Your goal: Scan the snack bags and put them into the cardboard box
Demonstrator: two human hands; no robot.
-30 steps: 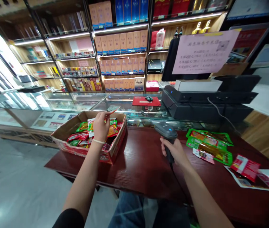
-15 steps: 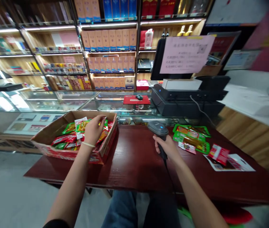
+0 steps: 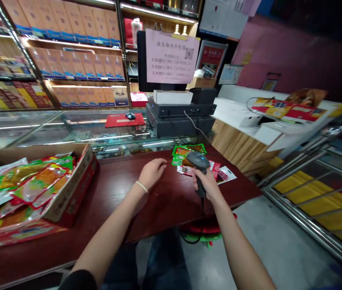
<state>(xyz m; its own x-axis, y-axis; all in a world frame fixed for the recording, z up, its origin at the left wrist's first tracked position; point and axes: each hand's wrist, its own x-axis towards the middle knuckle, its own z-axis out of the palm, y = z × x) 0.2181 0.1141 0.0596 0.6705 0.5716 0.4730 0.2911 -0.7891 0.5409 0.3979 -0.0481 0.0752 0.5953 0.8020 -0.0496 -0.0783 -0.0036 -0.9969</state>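
Observation:
My right hand (image 3: 207,183) is wrapped round the handle of a dark barcode scanner (image 3: 199,160), held above the table's right part with its cord hanging down. Behind and beside the scanner lie several snack packets (image 3: 180,160), green, red and white, partly hidden by it. My left hand (image 3: 153,173), with a pale band at the wrist, hovers over the dark red table (image 3: 113,193) left of these packets. Its fingers reach out to the right, loosely parted, and nothing shows in them. At the left, a cardboard box (image 3: 82,189) holds many snack packets (image 3: 38,181).
Behind the table runs a glass display counter (image 3: 77,125) with a mouse (image 3: 130,116) on a red pad. A monitor with a pink notice (image 3: 171,56) stands on black till equipment (image 3: 180,121). Metal railings (image 3: 304,201) are at the right, and a red and green stool (image 3: 210,233) is below.
My view has swung to the right. My left hand has left the box and moved right, toward the loose packets. My right hand still holds the scanner, now in front of those packets.

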